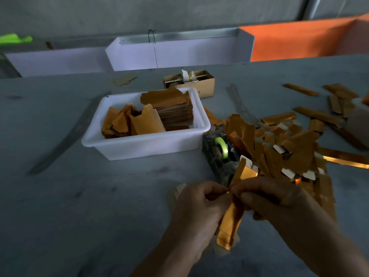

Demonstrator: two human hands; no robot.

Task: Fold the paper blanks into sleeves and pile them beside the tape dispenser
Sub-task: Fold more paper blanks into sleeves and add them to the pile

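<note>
A gold paper blank, partly folded into a long narrow shape, is held upright between both hands near the table's front edge. My left hand pinches its left edge and my right hand pinches its right edge, fingers curled round the paper. Just behind the hands stands a dark tape dispenser with a green roll. To the dispenser's right lies a loose pile of folded gold sleeves. A white plastic tub holds stacked flat blanks.
A small cardboard box with a tape roll sits behind the tub. More gold sleeves are scattered at the right. White bins and an orange one line the table's far edge.
</note>
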